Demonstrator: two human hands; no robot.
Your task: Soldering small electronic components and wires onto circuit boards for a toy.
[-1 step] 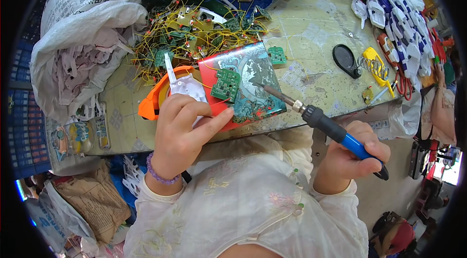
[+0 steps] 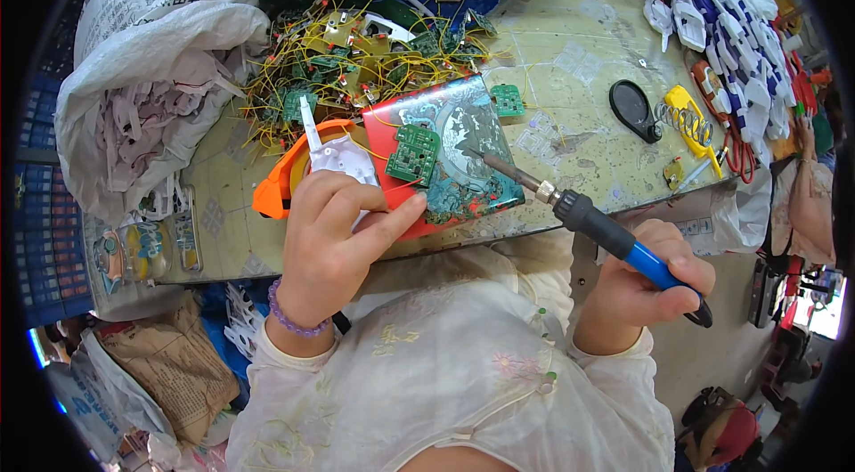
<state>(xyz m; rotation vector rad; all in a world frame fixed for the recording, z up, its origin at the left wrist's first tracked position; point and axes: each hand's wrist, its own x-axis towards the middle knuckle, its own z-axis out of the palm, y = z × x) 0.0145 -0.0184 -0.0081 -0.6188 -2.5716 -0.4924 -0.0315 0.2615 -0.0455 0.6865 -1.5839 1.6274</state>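
Note:
My right hand [image 2: 655, 280] is closed round the blue and black handle of a soldering iron [image 2: 583, 221]. The iron's dark tip hovers over or touches a worn red and silver box [image 2: 463, 138]; which one I cannot tell. My left hand [image 2: 334, 236] grips a white plastic housing [image 2: 343, 158] with a narrow arm pointing away from me. Its index finger stretches over the box's red edge, just below a green circuit board [image 2: 413, 154] lying on the box. A thin yellow wire runs between board and housing. Part of the housing is hidden under my fingers.
Behind the box sits a heap of circuit boards with yellow wires [image 2: 356, 58]. An orange holder [image 2: 273, 191] stands beside the housing. A white sack [image 2: 165, 36] of plastic parts is at left. Rightward are another board [image 2: 507, 101], a black magnifier [image 2: 633, 109] and a yellow iron stand [image 2: 688, 116].

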